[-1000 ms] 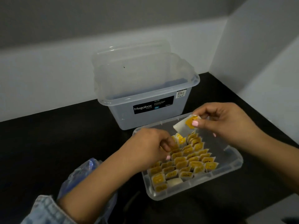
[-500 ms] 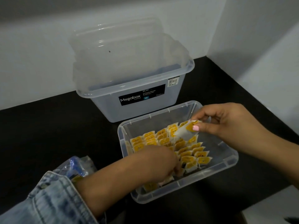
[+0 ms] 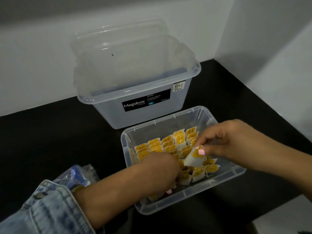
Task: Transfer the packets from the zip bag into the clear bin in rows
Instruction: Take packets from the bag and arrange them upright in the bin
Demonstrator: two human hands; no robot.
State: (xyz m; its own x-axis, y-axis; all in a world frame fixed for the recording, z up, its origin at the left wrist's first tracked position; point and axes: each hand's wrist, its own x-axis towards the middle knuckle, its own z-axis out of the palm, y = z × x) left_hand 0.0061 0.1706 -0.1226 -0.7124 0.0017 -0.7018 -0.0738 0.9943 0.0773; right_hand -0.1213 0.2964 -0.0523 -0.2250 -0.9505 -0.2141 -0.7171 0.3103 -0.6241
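Many packets (image 3: 170,146) already stand in rows in the clear bin (image 3: 189,195); we judge the filling well along. At near left the zip bag (image 3: 79,174) lies on the table (image 3: 50,141). Our left hand (image 3: 162,171) reaches among the near rows, its fingers hidden. Our right hand (image 3: 228,141) pinches one packet (image 3: 194,159), which next needs a free slot. Behind, the large box (image 3: 145,92) reads "Megabox", "12L", "P159.00".
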